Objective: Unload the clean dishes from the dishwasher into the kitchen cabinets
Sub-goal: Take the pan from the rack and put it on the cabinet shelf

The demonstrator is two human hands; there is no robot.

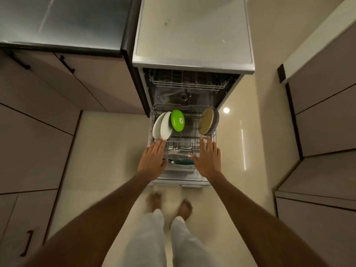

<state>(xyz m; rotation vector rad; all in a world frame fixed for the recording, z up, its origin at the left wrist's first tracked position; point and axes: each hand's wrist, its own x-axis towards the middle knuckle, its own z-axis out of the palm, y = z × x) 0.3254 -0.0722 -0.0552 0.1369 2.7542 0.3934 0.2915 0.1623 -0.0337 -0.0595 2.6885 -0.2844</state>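
- The dishwasher (192,60) stands in the upper middle of the frame with its door down and its lower rack (152,120) pulled out toward the person.
- Two white plates (162,125) stand on edge at the left of the rack, leaning against each other.
- Just right of them a green plate (177,120) stands on edge, showing its underside with a small label.
- At the right side of the rack an olive-brown plate (205,121) stands on edge with a dark grey plate (215,120) close behind it.
- Nearer the lower edge of the rack lie cutlery (180,148) and a teal pan (183,161); the detail there is dim.
- The upper rack (186,81) sits back inside the machine; nothing in it can be made out.
- The left hand (153,158) reaches over the rack's left front corner, fingers straight and spread, its grip wide and holding nothing; the fingertips lie just below the white plates, and contact cannot be told.
- The right hand (209,158) reaches over the rack's right side, fingers straight and spread, grip wide and empty, fingertips just under the olive-brown plate.
- A dark desk (61,24) fills the upper left of the frame, with cabinets (38,116) below it and more cabinets along the right edge.
- Bare feet (169,206) and pale trousers (159,239) show on the glossy floor (107,143) at the bottom centre.
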